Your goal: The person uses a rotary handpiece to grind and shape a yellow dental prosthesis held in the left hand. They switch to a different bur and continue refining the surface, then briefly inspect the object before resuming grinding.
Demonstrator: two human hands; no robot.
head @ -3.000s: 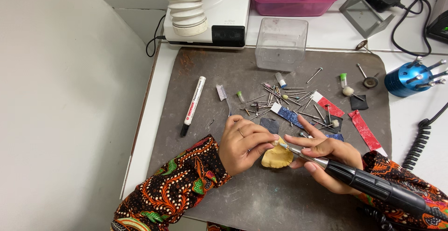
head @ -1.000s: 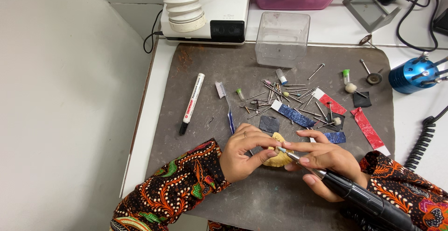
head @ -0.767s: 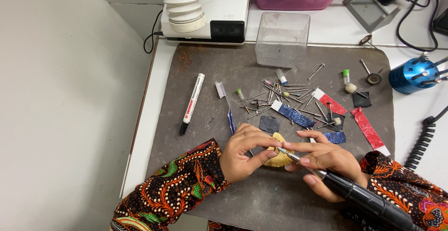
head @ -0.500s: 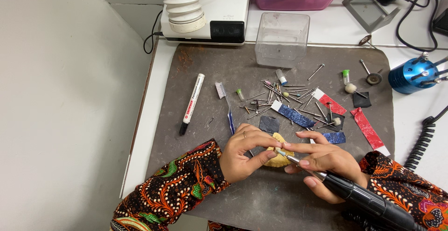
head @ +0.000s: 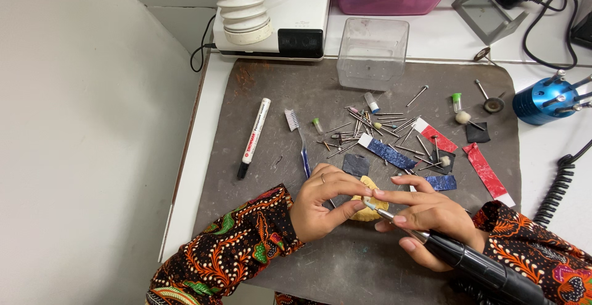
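Marker [head: 253, 137], toothbrush [head: 300, 142] — scattered burs [head: 382, 126]

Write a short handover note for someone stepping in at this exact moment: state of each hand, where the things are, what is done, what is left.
Left hand: pinches the small yellow piece over the grey mat.
Right hand: grips the black rotary handpiece, its tip touching the piece.
Nearby: loose burs, abrasive strips, toothbrush, marker, empty clear box.
Done: piece held, tool applied.
Left: how much grinding remains cannot be judged; the hands cover most of the piece.
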